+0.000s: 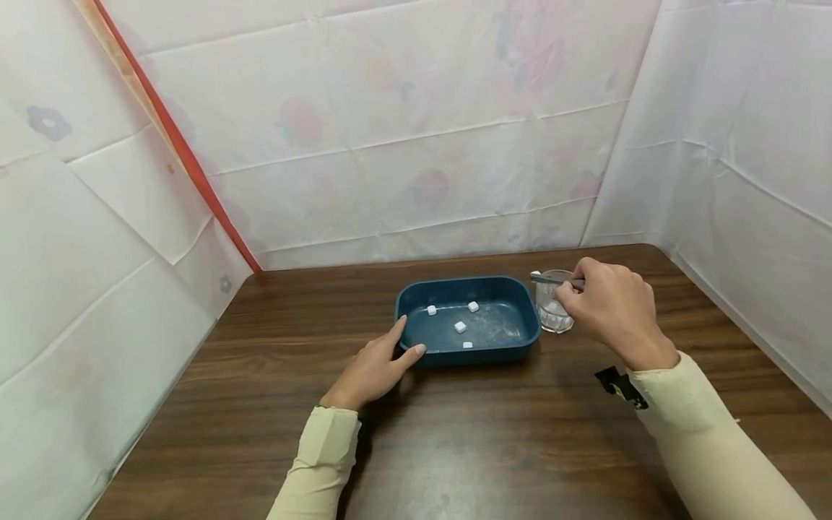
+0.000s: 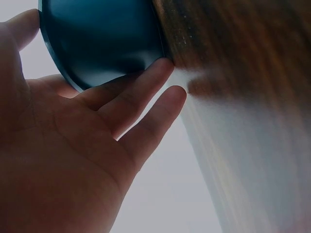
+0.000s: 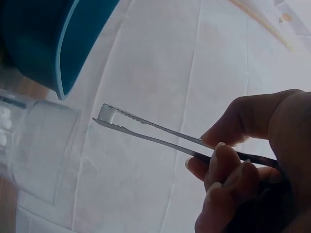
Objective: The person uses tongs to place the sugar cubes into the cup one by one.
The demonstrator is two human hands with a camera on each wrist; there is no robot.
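Observation:
My left hand (image 1: 372,370) rests at the near left corner of a dark blue rectangular tray (image 1: 471,355), thumb on the rim. In the left wrist view its fairly straight fingers (image 2: 141,97) lie against the tray's outer wall. Several white cubes (image 1: 460,327) sit spread over the tray floor. My right hand (image 1: 611,303) grips metal tongs (image 3: 170,130) with serrated tips. Between those tips a small white cube (image 3: 107,114) is pinched, above the mouth of a clear glass (image 1: 555,318). More white cubes (image 3: 5,119) lie at the bottom of the glass.
Under everything is a brown wood-grain table (image 1: 286,347). The glass stands just right of the tray. Pale patterned sheets (image 1: 390,130) hang behind the table and along both sides, and a red strip (image 1: 195,170) runs down the left corner.

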